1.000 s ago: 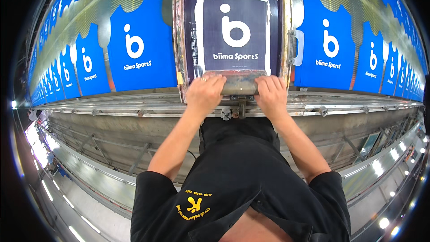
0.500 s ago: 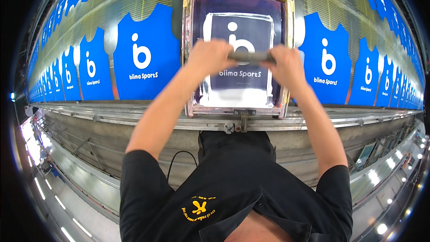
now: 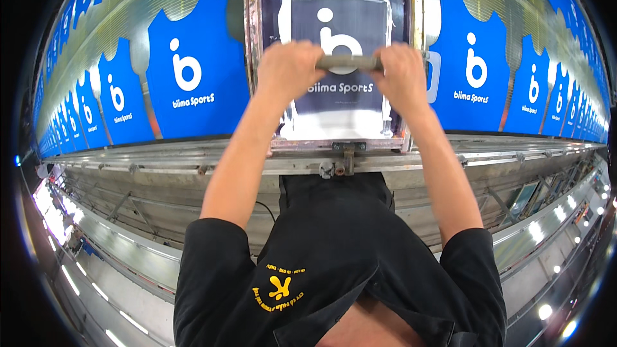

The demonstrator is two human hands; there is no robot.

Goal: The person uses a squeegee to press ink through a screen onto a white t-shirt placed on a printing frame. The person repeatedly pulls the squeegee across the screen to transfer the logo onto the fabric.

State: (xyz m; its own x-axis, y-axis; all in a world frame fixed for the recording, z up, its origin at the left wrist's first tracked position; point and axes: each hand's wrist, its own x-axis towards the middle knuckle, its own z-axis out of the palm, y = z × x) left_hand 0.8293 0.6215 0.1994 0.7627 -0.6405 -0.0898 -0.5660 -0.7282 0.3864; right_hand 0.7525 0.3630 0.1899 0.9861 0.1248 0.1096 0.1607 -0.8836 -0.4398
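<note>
A wooden-edged printing screen [image 3: 416,26] lies in front of me, its dark mesh showing a white rounded logo with lettering below. Across the logo runs the greyish handle of a squeegee [image 3: 349,62]; its blade cannot be made out. My left hand [image 3: 289,67] is wrapped round the handle's left end. At the other end my right hand [image 3: 403,74] grips it the same way. White ink [image 3: 334,127] is spread along the mesh's near edge, with white smears up both sides of the design.
Blue sleeveless garment pieces with white prints flank the screen, one at left [image 3: 215,45] and one at right [image 3: 450,45], with several more in rows beyond. A metal rail [image 3: 257,166] with a clamp [image 3: 349,154] runs along the table's near edge.
The whole scene sits higher and slightly further left in view. Both hands keep their grip on the squeegee, at nearly the same place over the screen.
</note>
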